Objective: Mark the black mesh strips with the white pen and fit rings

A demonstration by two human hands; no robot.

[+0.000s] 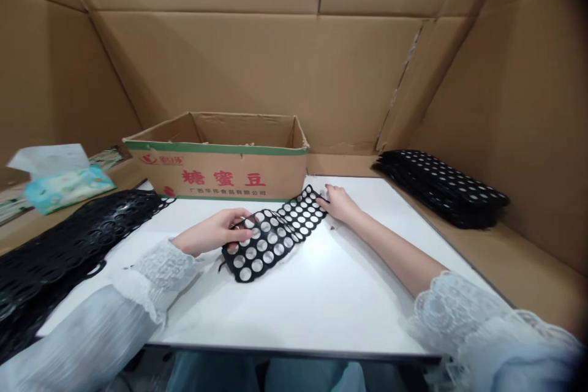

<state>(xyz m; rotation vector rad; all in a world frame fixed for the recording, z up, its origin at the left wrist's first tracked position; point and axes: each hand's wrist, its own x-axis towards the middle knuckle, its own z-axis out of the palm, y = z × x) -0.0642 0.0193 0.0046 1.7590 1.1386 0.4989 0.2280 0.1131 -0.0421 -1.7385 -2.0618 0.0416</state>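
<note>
A flexible black strip with rows of round holes (pixel 284 225) lies slantwise over the white tabletop, its near left part raised and a crease across its middle. My left hand (pixel 229 229) grips the strip near its left end, thumb on top and fingers curled at the edge. At the far right end, my right hand (pixel 339 202) has its thumb and fingers closed on the corner of the strip. The white surface shows through the holes. Some of the right fingertips are hard to make out.
An open cardboard box (pixel 220 171) with red characters stands behind the strip. Black ring-patterned sheets (pixel 78 239) are heaped at the left, beside a tissue pack (pixel 68 187). Several black perforated sheets (pixel 441 187) are stacked at the right. Cardboard walls (pixel 257 67) enclose the white table (pixel 294 312).
</note>
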